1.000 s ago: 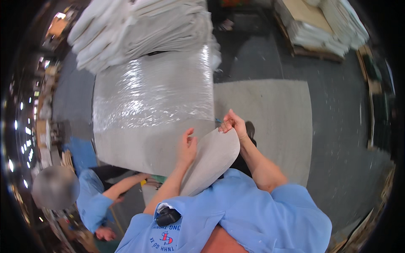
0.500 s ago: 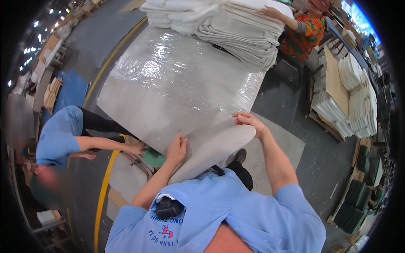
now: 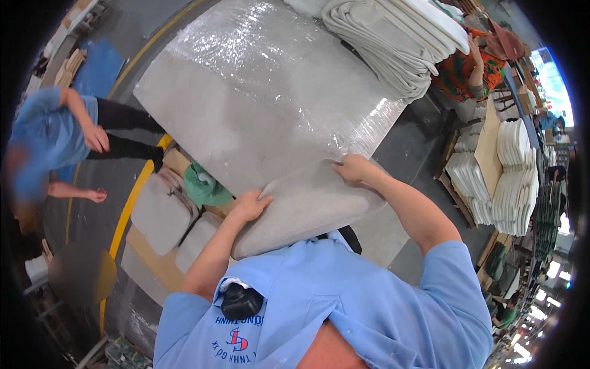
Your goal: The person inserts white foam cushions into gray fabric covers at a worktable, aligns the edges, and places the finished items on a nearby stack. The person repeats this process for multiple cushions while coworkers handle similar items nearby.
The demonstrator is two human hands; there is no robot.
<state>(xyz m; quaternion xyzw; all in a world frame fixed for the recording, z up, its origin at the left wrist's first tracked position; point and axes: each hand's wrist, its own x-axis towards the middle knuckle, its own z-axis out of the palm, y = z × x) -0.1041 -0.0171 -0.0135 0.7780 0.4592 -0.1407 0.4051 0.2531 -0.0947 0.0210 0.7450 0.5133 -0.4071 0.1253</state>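
Note:
A light grey, fabric-covered seat cushion rests tilted between my body and the near edge of the table. My left hand pinches the cushion's far edge on its left side, thumb pointing inward. Further right along that edge, my right hand grips it with fingers curled. The fingertips under the fabric are hidden. Just beyond both hands lies the table top, covered in pale board with shiny clear film over its far part.
Folded grey cloths are piled at the table's far right, beside a person in a patterned top. Grey cushions and a green bag lie at left. Another person in blue stands there. White stacks stand right.
My right hand has closed on the cushion's edge, and the cushion has turned flatter toward me. The co-worker at left has straightened and drawn a hand away from the green bag.

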